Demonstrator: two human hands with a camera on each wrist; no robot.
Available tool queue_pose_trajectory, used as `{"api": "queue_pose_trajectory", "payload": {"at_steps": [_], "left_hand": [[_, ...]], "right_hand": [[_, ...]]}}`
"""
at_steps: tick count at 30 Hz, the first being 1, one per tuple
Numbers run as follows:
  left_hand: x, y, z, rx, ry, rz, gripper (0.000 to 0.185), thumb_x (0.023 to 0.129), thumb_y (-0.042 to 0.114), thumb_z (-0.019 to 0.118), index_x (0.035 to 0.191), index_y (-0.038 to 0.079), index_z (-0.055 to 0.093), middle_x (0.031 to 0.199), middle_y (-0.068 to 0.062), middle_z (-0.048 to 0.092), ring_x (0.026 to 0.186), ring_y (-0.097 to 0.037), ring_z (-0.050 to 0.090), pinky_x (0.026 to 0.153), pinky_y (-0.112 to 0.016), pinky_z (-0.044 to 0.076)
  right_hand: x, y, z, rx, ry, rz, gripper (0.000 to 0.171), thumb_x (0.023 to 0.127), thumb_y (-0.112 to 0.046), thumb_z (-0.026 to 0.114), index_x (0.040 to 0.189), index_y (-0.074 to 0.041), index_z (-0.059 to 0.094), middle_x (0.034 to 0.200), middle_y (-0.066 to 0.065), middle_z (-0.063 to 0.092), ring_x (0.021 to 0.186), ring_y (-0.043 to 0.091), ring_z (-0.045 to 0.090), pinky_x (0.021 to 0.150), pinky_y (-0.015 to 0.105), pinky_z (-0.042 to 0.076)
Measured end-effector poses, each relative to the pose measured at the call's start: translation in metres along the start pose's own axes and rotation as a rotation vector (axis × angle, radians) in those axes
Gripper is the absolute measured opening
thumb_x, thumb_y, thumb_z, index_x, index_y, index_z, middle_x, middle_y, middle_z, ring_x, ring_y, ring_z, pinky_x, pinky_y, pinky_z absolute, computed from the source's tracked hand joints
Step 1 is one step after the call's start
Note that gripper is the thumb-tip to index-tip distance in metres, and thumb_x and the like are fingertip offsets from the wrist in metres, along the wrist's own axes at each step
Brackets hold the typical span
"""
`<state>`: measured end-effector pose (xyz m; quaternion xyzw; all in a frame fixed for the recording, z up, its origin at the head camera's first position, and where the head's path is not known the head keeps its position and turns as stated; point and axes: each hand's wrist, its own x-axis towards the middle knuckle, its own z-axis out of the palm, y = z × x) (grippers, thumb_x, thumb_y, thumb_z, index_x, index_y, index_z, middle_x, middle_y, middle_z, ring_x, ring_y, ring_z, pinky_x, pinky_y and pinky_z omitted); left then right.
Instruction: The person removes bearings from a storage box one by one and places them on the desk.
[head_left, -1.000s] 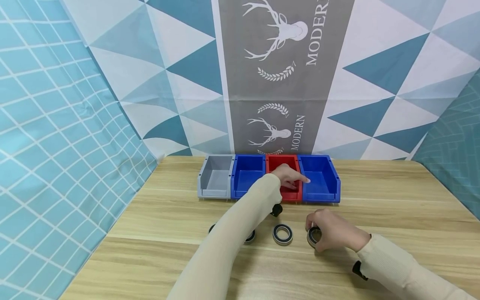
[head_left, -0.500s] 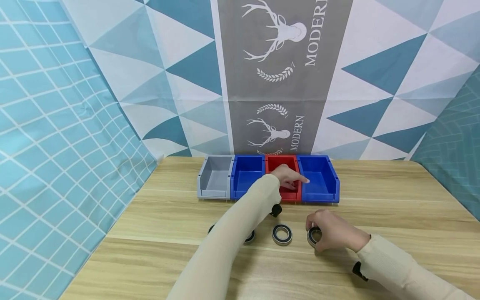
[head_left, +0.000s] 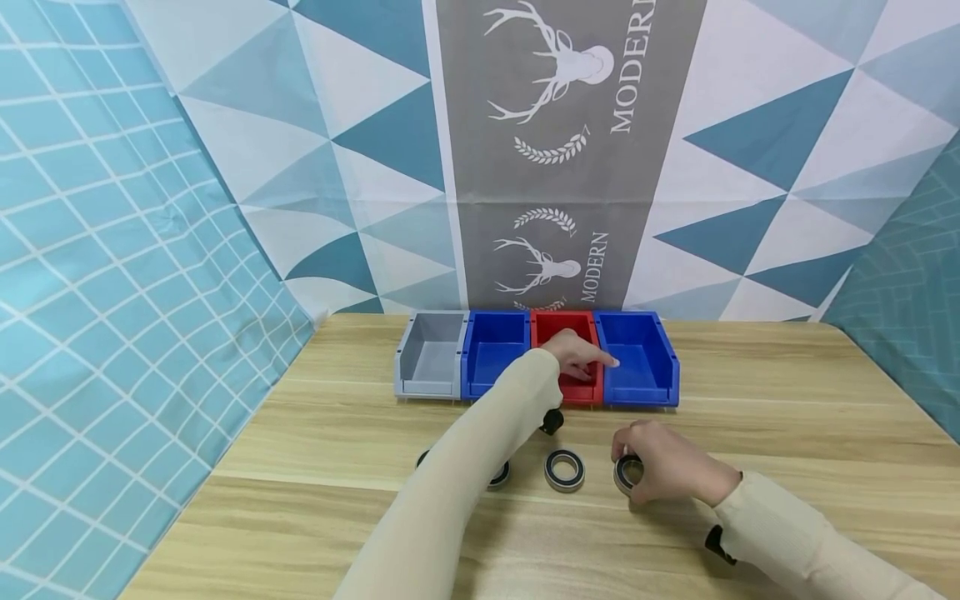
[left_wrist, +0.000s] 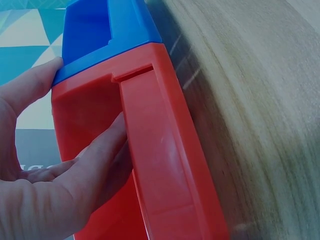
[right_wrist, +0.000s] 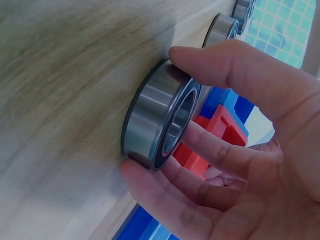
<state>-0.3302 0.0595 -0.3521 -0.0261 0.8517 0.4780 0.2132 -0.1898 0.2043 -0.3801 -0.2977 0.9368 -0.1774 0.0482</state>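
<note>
My right hand (head_left: pixel 651 468) pinches a steel bearing ring (head_left: pixel 627 472) that lies on the wooden table (head_left: pixel 787 400). In the right wrist view my thumb and fingers (right_wrist: pixel 235 160) curl round that bearing (right_wrist: pixel 160 115). My left hand (head_left: pixel 579 353) reaches over the red bin (head_left: pixel 579 390). Its fingers (left_wrist: pixel 100 150) lie straight along the red bin's (left_wrist: pixel 165 160) inner wall, and the thumb touches the edge by the right blue bin (left_wrist: pixel 105 30). Nothing shows inside that hand.
A grey bin (head_left: pixel 431 354), a blue bin (head_left: pixel 491 350), the red bin and another blue bin (head_left: pixel 641 354) stand in a row at the back. Another bearing (head_left: pixel 565 469) lies free, and two more (head_left: pixel 500 475) (head_left: pixel 423 457) are half hidden by my left forearm.
</note>
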Motion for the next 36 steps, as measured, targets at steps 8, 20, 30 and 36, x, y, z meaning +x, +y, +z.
{"api": "queue_pose_trajectory", "payload": {"at_steps": [8, 20, 30, 36], "left_hand": [[0.001, -0.002, -0.001, 0.112, 0.04, -0.005, 0.039, 0.074, 0.031, 0.082, 0.092, 0.005, 0.059, 0.088, -0.007, 0.068, 0.081, -0.022, 0.069, 0.079, -0.033, 0.058], [-0.009, 0.001, -0.006, 0.153, 0.048, -0.017, 0.038, 0.077, 0.036, 0.079, 0.096, 0.008, 0.063, 0.091, -0.006, 0.067, 0.086, -0.024, 0.067, 0.082, -0.034, 0.058], [-0.033, 0.0, -0.008, 0.26, 0.081, 0.073, 0.039, 0.08, 0.045, 0.074, 0.086, 0.011, 0.058, 0.077, -0.005, 0.06, 0.078, -0.022, 0.062, 0.068, -0.029, 0.053], [-0.059, -0.01, -0.014, 0.404, 0.183, 0.197, 0.038, 0.084, 0.049, 0.068, 0.091, 0.012, 0.066, 0.079, -0.001, 0.064, 0.072, -0.015, 0.055, 0.059, -0.025, 0.043]], "right_hand": [[0.0, -0.003, 0.005, -0.014, 0.011, -0.002, 0.042, 0.05, -0.008, 0.084, 0.086, -0.013, 0.065, 0.082, -0.004, 0.061, 0.075, 0.008, 0.052, 0.062, 0.023, 0.045], [0.002, -0.002, 0.001, 0.036, -0.085, -0.037, 0.057, 0.052, -0.012, 0.088, 0.103, -0.01, 0.062, 0.097, 0.003, 0.059, 0.084, 0.012, 0.053, 0.068, 0.027, 0.048], [0.003, -0.003, -0.007, 0.065, -0.062, -0.047, 0.062, 0.071, -0.022, 0.082, 0.125, -0.005, 0.056, 0.12, 0.015, 0.056, 0.108, 0.032, 0.054, 0.088, 0.052, 0.05], [0.004, -0.007, -0.003, 0.069, 0.048, 0.02, 0.071, 0.077, -0.027, 0.079, 0.135, 0.001, 0.049, 0.135, 0.024, 0.052, 0.124, 0.045, 0.05, 0.099, 0.06, 0.043]]}}
